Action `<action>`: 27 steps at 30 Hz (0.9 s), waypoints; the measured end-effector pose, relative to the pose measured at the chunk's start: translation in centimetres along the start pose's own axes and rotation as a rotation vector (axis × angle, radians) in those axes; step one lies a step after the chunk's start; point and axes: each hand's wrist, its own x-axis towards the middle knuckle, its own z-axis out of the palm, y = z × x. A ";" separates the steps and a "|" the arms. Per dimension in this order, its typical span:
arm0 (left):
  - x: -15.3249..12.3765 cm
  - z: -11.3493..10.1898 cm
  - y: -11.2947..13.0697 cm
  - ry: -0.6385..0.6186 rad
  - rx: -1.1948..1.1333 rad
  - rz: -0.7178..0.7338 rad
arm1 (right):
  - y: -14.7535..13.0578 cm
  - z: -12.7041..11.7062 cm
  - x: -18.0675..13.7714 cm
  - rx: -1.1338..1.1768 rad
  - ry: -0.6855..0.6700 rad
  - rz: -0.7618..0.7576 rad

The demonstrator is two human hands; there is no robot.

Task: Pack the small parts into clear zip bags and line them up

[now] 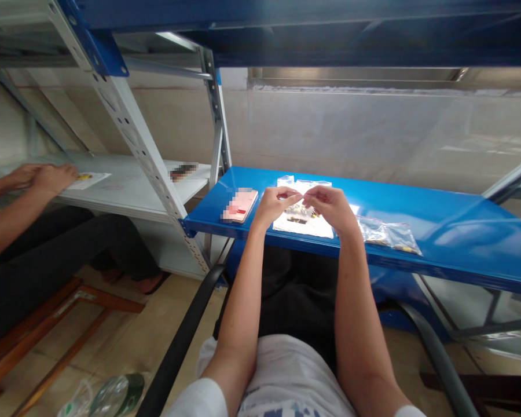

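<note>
My left hand (274,204) and my right hand (331,207) meet fingertip to fingertip over a white sheet (282,226) on the blue shelf (451,226). Both are closed in a pinch, and whatever sits between the fingers is too small to make out. Beneath them, small dark pieces (297,220) lie on the sheet, along with a few yellowish bits partly covered by my right hand. Clear zip bags (399,236) with small yellow items inside rest to the right of my right hand. A pink phone-like object (245,204), partly blurred out, lies left of my left hand.
A perforated metal post (134,133) divides the blue shelf from a grey shelf (130,194), where a co-worker's hands (52,176) rest near a white sheet. Black chair armrests (186,324) flank me. A wooden stool (91,298) and plastic bottle (117,394) stand at lower left.
</note>
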 end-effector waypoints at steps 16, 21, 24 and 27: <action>0.3 0.8 0.2 0.080 0.023 0.050 | -0.5 -0.5 -0.3 -0.081 0.100 0.018; 0.5 1.5 0.1 0.100 -0.036 0.026 | -0.4 -0.6 -0.5 0.042 0.033 0.072; 0.6 1.8 0.0 0.102 -0.111 -0.011 | -0.1 -0.7 -0.3 0.052 0.174 0.040; 0.6 2.5 0.0 0.081 -0.146 -0.062 | 0.1 -1.1 -0.3 0.039 0.321 0.042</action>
